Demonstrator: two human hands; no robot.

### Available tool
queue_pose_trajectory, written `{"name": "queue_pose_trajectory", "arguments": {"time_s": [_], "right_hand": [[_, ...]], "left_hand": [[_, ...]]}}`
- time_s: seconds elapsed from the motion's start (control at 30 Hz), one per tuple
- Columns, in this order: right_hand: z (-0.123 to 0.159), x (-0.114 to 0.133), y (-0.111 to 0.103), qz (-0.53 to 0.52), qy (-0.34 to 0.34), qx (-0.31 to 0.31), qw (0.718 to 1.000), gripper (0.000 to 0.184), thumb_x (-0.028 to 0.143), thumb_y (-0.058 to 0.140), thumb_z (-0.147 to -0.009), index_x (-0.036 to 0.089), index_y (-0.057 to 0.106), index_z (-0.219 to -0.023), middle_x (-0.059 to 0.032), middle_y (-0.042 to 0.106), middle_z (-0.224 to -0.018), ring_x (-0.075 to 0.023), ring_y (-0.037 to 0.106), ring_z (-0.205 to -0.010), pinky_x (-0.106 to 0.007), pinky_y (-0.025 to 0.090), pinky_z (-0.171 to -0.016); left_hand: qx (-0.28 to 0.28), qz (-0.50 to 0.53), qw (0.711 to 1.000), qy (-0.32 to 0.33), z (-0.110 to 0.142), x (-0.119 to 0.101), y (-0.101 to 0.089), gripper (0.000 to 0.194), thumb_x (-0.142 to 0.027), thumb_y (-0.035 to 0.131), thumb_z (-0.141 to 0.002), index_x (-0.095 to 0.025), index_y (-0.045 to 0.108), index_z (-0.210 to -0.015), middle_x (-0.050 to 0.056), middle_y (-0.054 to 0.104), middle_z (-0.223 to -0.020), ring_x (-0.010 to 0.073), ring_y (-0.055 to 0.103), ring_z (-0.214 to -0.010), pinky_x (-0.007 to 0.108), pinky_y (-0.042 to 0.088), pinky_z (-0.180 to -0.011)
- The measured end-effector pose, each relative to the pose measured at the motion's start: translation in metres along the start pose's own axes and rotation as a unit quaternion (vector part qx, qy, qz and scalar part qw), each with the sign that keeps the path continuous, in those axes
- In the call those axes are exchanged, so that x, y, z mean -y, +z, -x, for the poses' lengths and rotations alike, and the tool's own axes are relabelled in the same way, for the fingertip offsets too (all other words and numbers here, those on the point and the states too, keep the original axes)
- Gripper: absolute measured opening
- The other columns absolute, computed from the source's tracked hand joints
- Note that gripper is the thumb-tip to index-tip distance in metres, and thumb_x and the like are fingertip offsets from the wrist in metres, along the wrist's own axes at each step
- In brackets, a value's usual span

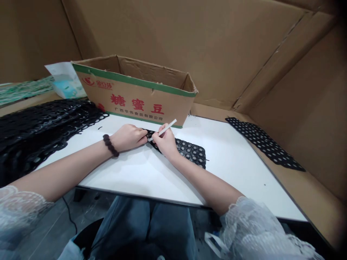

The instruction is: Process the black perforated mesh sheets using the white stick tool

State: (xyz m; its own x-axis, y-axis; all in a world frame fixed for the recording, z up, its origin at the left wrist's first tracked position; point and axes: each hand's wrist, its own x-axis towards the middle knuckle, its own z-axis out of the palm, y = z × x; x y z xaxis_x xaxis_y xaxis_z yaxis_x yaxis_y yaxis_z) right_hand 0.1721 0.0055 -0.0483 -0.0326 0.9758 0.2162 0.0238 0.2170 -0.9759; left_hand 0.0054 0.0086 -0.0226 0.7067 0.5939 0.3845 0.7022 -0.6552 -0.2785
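Note:
A black sheet with rows of round rings (191, 151) lies flat on the white tabletop in front of me. My right hand (166, 141) is closed around a thin whitish stick (170, 125), pen-fashion, its lower end touching the sheet's left part. Close beside that end, my left hand (131, 138) presses on the sheet's left edge, fingers curled and closed over it. The stick's exact kind cannot be made out. Part of the sheet is hidden under both hands.
An open cardboard box (132, 95) stands behind my hands. Stacked black perforated sheets (40, 126) fill the left side, near a tissue pack (67, 85). Another black dotted sheet (262, 142) lies at the right edge. Tall cardboard walls (189, 39) enclose the table (230, 169).

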Motion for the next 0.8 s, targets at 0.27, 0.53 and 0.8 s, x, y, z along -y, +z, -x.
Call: {"name": "queue_pose_trajectory", "arguments": {"time_s": [0.27, 0.53, 0.8], "right_hand": [[-0.005, 0.012, -0.019, -0.017, 0.015, -0.063, 0.998, 0.015, 0.022, 0.047, -0.074, 0.023, 0.033, -0.079, 0.0096, 0.049, -0.054, -0.0084, 0.05, -0.041, -0.02, 0.045, -0.043], [-0.014, 0.005, -0.03, 0.049, -0.05, -0.077, 0.995, 0.014, 0.027, 0.052, -0.076, 0.024, 0.039, -0.08, 0.0077, 0.051, -0.059, -0.0127, 0.059, -0.056, -0.024, 0.045, -0.056], [-0.022, 0.0, -0.039, 0.134, -0.074, -0.027, 0.988, 0.02, 0.027, 0.06, -0.07, 0.023, 0.041, -0.064, 0.0085, 0.047, -0.052, -0.0126, 0.05, -0.052, -0.024, 0.039, -0.058]], "left_hand": [[0.048, 0.031, 0.997, 0.042, 0.004, 0.007, -0.005, 0.024, -0.029, 0.043, -0.086, -0.016, 0.061, -0.078, 0.006, 0.065, -0.067, 0.0181, 0.06, -0.058, 0.028, 0.039, -0.057], [0.079, 0.087, 0.993, 0.005, 0.003, 0.006, -0.012, 0.05, -0.061, 0.046, -0.083, -0.017, 0.06, -0.103, 0.008, 0.07, -0.092, 0.0224, 0.065, -0.079, 0.029, 0.045, -0.067], [0.095, 0.09, 0.987, -0.097, -0.032, -0.002, 0.002, 0.031, -0.025, 0.036, -0.089, -0.013, 0.06, -0.104, 0.01, 0.068, -0.096, 0.0206, 0.065, -0.086, 0.028, 0.047, -0.073]]}}
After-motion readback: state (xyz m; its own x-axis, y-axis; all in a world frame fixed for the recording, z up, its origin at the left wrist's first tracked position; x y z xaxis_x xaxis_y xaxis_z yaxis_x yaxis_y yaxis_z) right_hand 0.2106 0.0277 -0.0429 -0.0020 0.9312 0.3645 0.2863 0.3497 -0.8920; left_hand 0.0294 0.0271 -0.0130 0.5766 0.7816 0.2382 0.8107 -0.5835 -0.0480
